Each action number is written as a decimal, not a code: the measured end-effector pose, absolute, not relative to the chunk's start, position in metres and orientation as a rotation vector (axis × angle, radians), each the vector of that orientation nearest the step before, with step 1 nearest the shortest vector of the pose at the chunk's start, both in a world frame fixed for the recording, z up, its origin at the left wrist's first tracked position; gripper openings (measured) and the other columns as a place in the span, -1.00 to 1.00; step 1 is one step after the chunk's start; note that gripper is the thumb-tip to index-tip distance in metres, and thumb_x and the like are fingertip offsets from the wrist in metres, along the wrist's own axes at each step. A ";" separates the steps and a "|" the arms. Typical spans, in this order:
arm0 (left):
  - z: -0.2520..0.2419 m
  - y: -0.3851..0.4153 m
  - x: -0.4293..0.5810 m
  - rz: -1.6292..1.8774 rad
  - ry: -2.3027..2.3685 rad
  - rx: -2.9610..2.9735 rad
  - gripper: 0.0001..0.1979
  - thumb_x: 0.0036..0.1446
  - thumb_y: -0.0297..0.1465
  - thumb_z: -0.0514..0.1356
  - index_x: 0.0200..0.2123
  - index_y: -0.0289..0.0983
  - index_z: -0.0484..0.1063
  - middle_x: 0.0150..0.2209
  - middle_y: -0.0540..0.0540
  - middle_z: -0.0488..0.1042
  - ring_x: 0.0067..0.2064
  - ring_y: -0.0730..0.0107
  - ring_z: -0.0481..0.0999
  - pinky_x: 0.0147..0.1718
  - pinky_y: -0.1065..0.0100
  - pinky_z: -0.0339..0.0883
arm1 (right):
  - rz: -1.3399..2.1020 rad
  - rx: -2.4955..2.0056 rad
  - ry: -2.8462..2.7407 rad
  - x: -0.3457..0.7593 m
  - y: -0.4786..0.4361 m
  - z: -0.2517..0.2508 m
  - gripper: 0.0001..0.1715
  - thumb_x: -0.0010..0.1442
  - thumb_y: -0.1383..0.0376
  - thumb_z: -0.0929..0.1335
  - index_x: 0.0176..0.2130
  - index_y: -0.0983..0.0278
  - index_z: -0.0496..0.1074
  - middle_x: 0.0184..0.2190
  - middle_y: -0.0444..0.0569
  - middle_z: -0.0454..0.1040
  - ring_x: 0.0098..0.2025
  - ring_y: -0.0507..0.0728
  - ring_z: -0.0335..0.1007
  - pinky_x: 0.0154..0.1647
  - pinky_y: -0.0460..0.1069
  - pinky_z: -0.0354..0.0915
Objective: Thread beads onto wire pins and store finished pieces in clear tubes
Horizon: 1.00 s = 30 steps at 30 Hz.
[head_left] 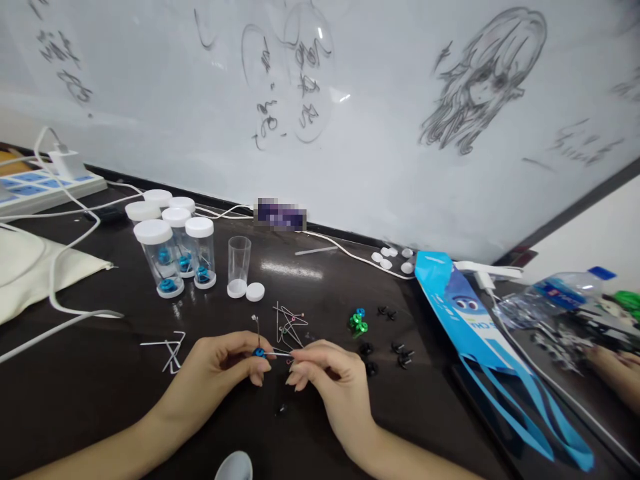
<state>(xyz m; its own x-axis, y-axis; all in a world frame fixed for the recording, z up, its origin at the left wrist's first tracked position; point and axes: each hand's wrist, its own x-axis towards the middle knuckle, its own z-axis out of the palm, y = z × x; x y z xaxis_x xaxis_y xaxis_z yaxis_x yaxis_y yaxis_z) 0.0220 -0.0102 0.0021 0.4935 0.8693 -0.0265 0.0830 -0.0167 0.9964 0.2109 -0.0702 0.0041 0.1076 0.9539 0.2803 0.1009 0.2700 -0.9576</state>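
Note:
My left hand [227, 363] pinches a small blue metal part [259, 352] between thumb and fingers, and a thin wire [257, 327] stands up from it. My right hand [327, 373] is closed on a thin metal rod [280, 354], whose far end meets the blue part; whether it sits inside cannot be seen. Just beyond both hands lie several thin metal pins [290, 321]. Left of my left hand are several L-shaped hex keys [173, 350]. A small black piece [281, 409] lies below the hands, and green metal parts [358, 322] are to the right.
Several lidded clear tubes [159, 263] with blue parts stand at the back left. Beside them is an open tube [239, 263] with a white cap [255, 291]. Black parts [403, 353], a blue bag [467, 320] and a water bottle [555, 293] lie right. Another person's hand [617, 373] shows there.

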 end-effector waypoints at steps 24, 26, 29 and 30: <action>0.001 -0.004 0.021 0.710 0.828 1.441 -0.80 0.11 -0.26 0.25 -0.38 -0.28 0.56 -0.59 0.02 0.46 -0.48 0.38 0.41 -0.38 0.39 0.25 | 0.256 -1.312 -1.963 0.215 -0.078 0.003 -0.67 0.30 0.40 0.31 0.04 0.18 0.44 -0.14 0.06 0.40 -0.22 0.13 0.41 -0.19 0.04 0.39; 0.001 -0.004 0.021 0.703 0.817 1.428 -0.80 0.12 -0.27 0.25 -0.38 -0.28 0.55 -0.59 0.02 0.47 -0.48 0.39 0.41 -0.38 0.39 0.25 | 0.055 -1.310 -2.022 0.218 -0.077 0.005 -0.67 0.31 0.42 0.29 0.03 0.19 0.44 -0.14 0.09 0.41 -0.21 0.15 0.41 -0.21 0.06 0.39; 0.001 -0.004 0.021 0.694 0.800 1.418 -0.80 0.12 -0.27 0.25 -0.40 -0.29 0.55 -0.59 0.02 0.47 -0.49 0.40 0.40 -0.38 0.40 0.24 | -0.142 -1.233 -2.124 0.222 -0.074 0.008 -0.70 0.31 0.43 0.28 -0.01 0.21 0.47 -0.24 0.06 0.47 -0.26 0.14 0.42 -0.27 0.05 0.38; 0.001 -0.004 0.021 0.686 0.790 1.420 -0.80 0.12 -0.28 0.25 -0.41 -0.29 0.55 -0.59 0.02 0.47 -0.49 0.41 0.40 -0.39 0.40 0.24 | -0.165 -1.210 -2.144 0.223 -0.074 0.008 -0.72 0.32 0.42 0.28 -0.03 0.22 0.48 -0.26 0.05 0.49 -0.27 0.14 0.42 -0.28 0.05 0.39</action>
<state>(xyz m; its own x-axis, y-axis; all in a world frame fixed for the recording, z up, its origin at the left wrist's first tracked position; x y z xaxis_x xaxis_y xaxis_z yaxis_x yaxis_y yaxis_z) 0.0207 -0.0043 0.0010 0.5804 0.8116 -0.0664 0.0483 0.0470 0.9977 0.2227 -0.0737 0.0081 -0.3527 0.7170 0.6013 0.8007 0.5638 -0.2026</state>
